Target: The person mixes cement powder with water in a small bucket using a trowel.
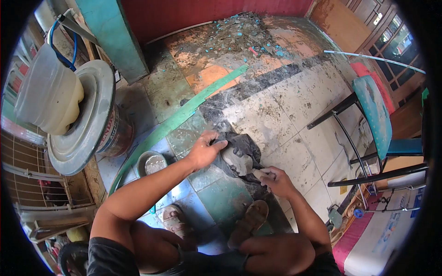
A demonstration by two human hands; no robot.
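Observation:
Between my two hands is a black plastic bag [248,146], its mouth open and a pale grey powder or lump [237,162] showing inside. My left hand [207,149] grips the bag's left edge between thumb and fingers. On the right side, my right hand [275,180] is closed at the bag's lower edge, beside the grey material; its fingertips are partly hidden by the plastic. A small round container [153,164] with grey contents stands on the tiles, left of the bag and beyond my left forearm.
A long green strip [177,120] crosses the tiled floor. Rubble [244,37] lies by the red wall. At left a round lid [99,92] tops a bucket [119,133], with a plastic tub [48,92] on it. A chair [374,115] stands at right.

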